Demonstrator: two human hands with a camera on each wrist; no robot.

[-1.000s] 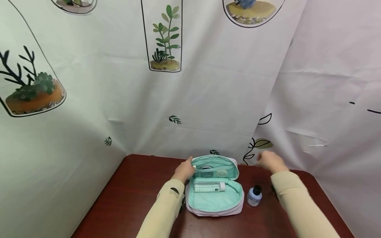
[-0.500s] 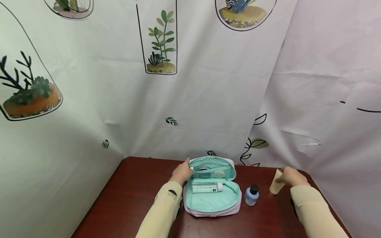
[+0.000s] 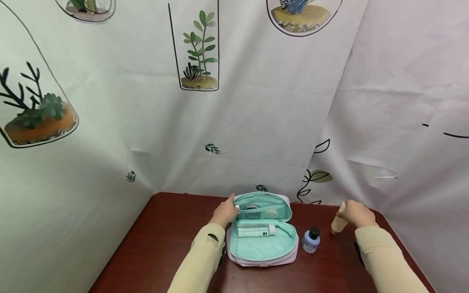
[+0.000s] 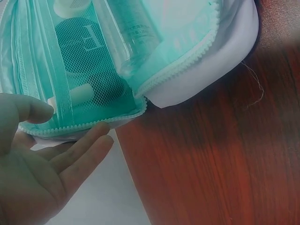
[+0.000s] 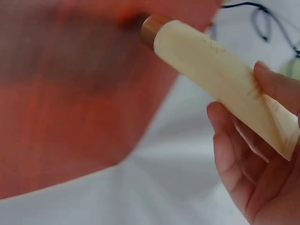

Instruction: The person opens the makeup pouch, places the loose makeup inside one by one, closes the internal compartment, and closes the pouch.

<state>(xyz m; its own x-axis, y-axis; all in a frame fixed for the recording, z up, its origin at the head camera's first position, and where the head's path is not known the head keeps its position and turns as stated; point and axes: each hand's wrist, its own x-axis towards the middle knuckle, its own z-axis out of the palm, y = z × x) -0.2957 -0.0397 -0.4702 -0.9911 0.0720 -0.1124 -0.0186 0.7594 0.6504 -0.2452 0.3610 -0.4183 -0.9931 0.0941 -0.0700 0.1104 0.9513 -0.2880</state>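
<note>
A mint-lined toiletry bag (image 3: 261, 254) with a pale lilac outside lies unzipped on the table. My left hand (image 3: 224, 213) holds the left end of its raised lid, thumb inside and fingers behind the zip edge, as the left wrist view shows. Behind the lid's mesh pocket (image 4: 79, 47) sit a dark round item and a small white tube. A clear bottle (image 3: 253, 230) with a white cap lies across the bag's main compartment. To the right, my right hand (image 3: 359, 214) grips a cream squeeze tube (image 5: 211, 65) by its flat end, brown cap pointing down and away.
A blue bottle (image 3: 310, 243) with a black cap stands upright between the bag and my right hand. The dark red table (image 3: 176, 244) meets a white patterned curtain (image 3: 256, 122) at the back. A dark cable (image 5: 262, 18) shows in the right wrist view.
My right hand has moved from near the table's back edge to the right and down, and has taken hold of the cream tube, now tilted. The left hand stays at the bag's lid.
</note>
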